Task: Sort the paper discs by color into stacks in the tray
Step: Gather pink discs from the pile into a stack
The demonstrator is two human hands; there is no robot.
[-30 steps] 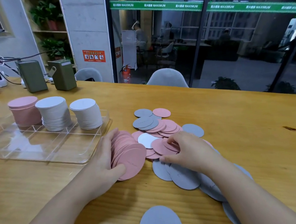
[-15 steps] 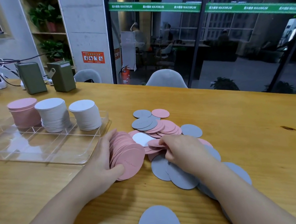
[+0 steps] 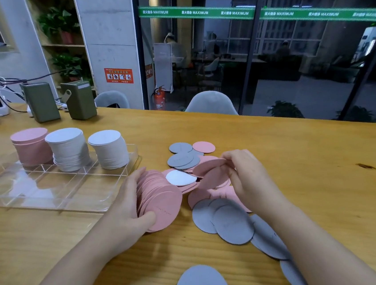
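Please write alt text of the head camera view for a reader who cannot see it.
The left hand grips a sheaf of pink discs on edge on a wooden table, while the right hand lifts a pink disc from a loose pile. A clear tray holds three stacks.

Both of the person's forearms are bare right down to the near edge of view, with no sleeve or cuff showing on either. The left hand (image 3: 129, 209) wears no ring, glove or band, and the right hand (image 3: 248, 177) is just as plain. Both wrists are bare. The fingernails are too small to make out.
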